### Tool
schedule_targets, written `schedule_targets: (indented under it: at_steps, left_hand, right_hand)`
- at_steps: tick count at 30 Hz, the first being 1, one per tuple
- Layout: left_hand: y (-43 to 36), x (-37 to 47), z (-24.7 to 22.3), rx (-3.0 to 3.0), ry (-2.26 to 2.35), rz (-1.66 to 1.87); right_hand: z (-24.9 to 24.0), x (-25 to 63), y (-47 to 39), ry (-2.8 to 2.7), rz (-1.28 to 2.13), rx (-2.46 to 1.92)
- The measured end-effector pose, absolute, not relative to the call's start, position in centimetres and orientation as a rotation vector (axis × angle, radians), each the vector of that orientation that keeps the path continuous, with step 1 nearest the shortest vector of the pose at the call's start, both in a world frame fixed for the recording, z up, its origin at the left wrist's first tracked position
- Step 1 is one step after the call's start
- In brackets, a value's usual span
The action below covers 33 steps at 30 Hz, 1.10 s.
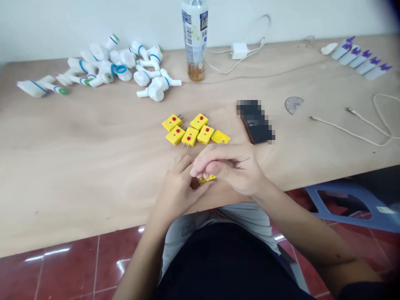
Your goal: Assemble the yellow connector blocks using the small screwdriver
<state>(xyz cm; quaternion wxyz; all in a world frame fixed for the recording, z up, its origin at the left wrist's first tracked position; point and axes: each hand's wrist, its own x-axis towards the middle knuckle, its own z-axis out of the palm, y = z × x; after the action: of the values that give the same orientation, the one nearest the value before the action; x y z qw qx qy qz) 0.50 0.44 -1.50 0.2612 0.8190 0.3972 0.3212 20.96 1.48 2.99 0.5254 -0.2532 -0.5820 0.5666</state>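
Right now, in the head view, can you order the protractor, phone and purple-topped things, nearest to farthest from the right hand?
From the right hand:
1. Phone: just beyond it, slightly right.
2. Protractor: farther out, right of the phone.
3. Purple-topped things: farthest, toward the back right.

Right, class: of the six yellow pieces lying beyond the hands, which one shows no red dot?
The rightmost piece, nearest the dark phone: it shows a shallow hollow, while each of the other five has a red dot.
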Motion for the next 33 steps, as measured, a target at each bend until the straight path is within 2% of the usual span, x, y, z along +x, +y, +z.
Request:
schedule_targets:
  at_steps: [6, 11, 19, 26, 33]
  left_hand:
    - [0.5, 0.5, -1.5, 2.259, 1.055, 0.859]
    - [0.4, 0.3, -1.5, 2.287, 1.047, 0.857]
    - [0.5, 0.5, -1.2, 2.204, 1.069, 0.783]
    - [0.3, 0.2, -1.3, 2.261, 1.071, 0.811]
    - [0.3, 0.4, -1.4, 2.217, 1.073, 0.829]
  right_hand:
    - [2.6, 20.0, 0.6, -1.157, 1.338, -0.679]
    - [2.9, 20.7, 1.9, -1.308, 1.458, -0.608]
    - [2.8, 18.6, -0.8, -1.204, 1.044, -0.779]
    - [3.2, 19.9, 1.1, -1.285, 1.425, -0.657]
    - [2.0, 18.1, -0.2, -1.231, 1.110, -0.771]
